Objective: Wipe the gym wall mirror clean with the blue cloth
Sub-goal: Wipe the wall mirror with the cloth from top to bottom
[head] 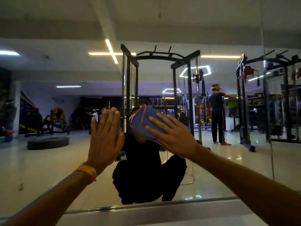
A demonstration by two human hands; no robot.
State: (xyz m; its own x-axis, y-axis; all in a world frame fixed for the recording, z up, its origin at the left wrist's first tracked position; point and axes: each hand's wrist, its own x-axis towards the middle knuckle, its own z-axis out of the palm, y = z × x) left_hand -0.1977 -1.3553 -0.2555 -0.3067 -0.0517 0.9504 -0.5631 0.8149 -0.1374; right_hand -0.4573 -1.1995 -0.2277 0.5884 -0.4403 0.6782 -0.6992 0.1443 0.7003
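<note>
The right hand (175, 137) presses the folded blue cloth (145, 123) flat against the mirror (48, 152), fingers straight and spread across it. Just left of the cloth, the left hand (105, 137) lies flat on the glass, fingers straight and pressed together, an orange wristband (86, 173) below it.

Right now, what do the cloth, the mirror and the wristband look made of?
Blue cloth: soft woven or microfibre fabric, matte, folded, with orange stitched edging.
Mirror: glass, glossy; it reflects the gym and lights sharply.
Wristband: probably orange thread or fabric, matte, with a loose end hanging; too blurred to be sure.
</note>
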